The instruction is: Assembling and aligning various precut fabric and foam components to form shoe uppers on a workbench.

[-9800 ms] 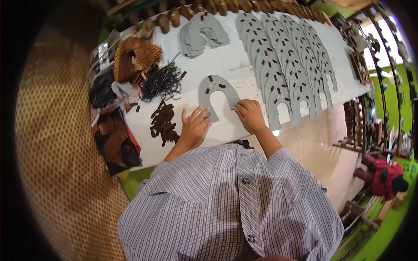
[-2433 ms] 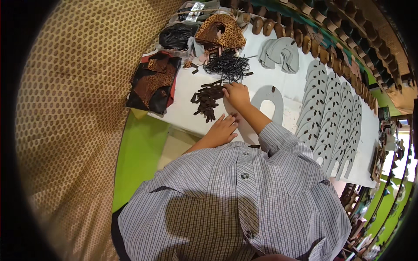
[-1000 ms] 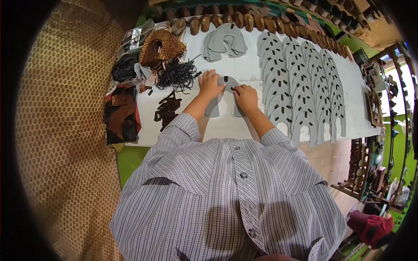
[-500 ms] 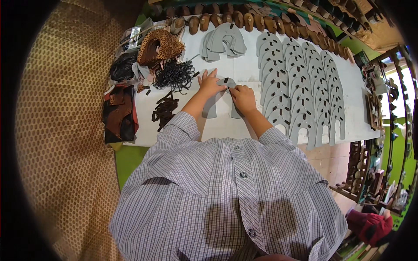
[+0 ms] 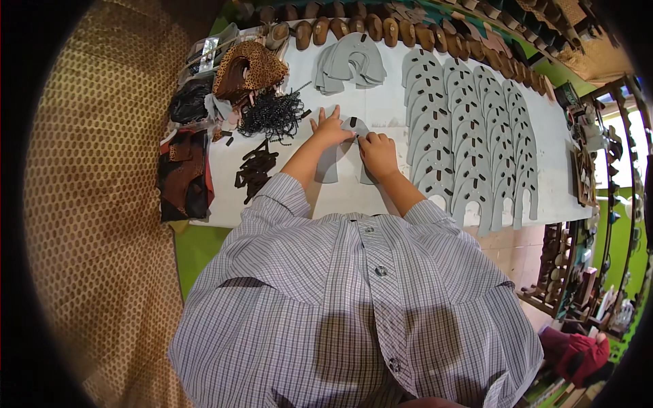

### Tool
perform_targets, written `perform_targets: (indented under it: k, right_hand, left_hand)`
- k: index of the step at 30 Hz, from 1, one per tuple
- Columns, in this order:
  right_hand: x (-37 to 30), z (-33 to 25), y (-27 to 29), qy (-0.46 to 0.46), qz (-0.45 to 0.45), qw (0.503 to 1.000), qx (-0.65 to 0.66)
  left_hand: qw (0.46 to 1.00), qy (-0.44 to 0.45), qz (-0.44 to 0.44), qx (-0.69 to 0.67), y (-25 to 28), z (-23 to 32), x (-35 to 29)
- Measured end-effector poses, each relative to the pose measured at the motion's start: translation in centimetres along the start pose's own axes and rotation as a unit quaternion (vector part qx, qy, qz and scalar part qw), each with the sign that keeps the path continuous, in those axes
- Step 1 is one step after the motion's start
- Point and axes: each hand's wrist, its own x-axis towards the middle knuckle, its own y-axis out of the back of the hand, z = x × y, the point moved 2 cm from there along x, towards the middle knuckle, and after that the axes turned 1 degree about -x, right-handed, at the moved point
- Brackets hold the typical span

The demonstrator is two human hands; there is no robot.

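On my feed both hands are working near the middle of the frame, over a gray U-shaped piece [image 5: 327,168] lying on the white counter [image 5: 561,173], curve toward the top and legs toward the bottom edge. The left hand [image 5: 330,130] is loose with its fingers spread, thumb side over the left part of the curve. The right hand [image 5: 379,156] has its fingers bunched at the right part of the curve. There's a small dark bit at its fingertips, but I honestly can't tell if it's pinching that or just pressing down. I can make out a dark strip [image 5: 353,122] at the top of the curve, between the hands.

Left of the hands I've got a heap of brown strips [image 5: 256,167], with a tangle of black cords [image 5: 272,113] above it and a leopard-print piece [image 5: 257,64] in the upper left. Top center is a stack of gray pieces [image 5: 354,60]. Right of center, more gray pieces [image 5: 469,139] overlap in four columns, dotted with dark strips. Brown shoe-shaped blocks [image 5: 390,31] line the counter's far edge.
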Motion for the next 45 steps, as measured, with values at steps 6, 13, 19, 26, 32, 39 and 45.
perform_targets:
  k: [6,13,19,26,32,39,45]
  right_hand:
    - [0.0,-0.6,-0.3,-0.012,-0.004,0.999,-0.044]
    - [0.3,-1.3,0.1,-0.002,-0.032,0.997,-0.067]
    - [-0.4,-1.2,0.2,-0.028,-0.049,0.997,-0.053]
    - [-1.4,-0.5,0.5,-0.039,0.010,0.999,0.035]
    - [-2.1,-0.4,1.0,-0.039,0.044,0.993,0.105]
    - [-2.1,-0.4,0.8,-0.042,0.031,0.995,0.085]
    - [-2.1,-0.4,1.0,-0.042,-0.002,0.997,0.065]
  left_hand:
    - [0.999,0.008,-0.026,0.019,0.1,0.3,0.2]
    - [0.999,0.023,-0.011,-0.027,-0.2,0.1,0.2]
    - [0.998,0.007,-0.006,-0.063,-0.1,1.3,-0.8]
    - [0.993,-0.005,0.001,-0.120,-0.1,0.1,-0.2]
    - [0.986,-0.031,-0.085,-0.143,0.3,0.6,0.7]
    - [0.991,-0.104,-0.024,0.083,1.8,2.9,-1.7]
    - [0.991,-0.124,0.051,0.013,0.0,1.4,-1.1]
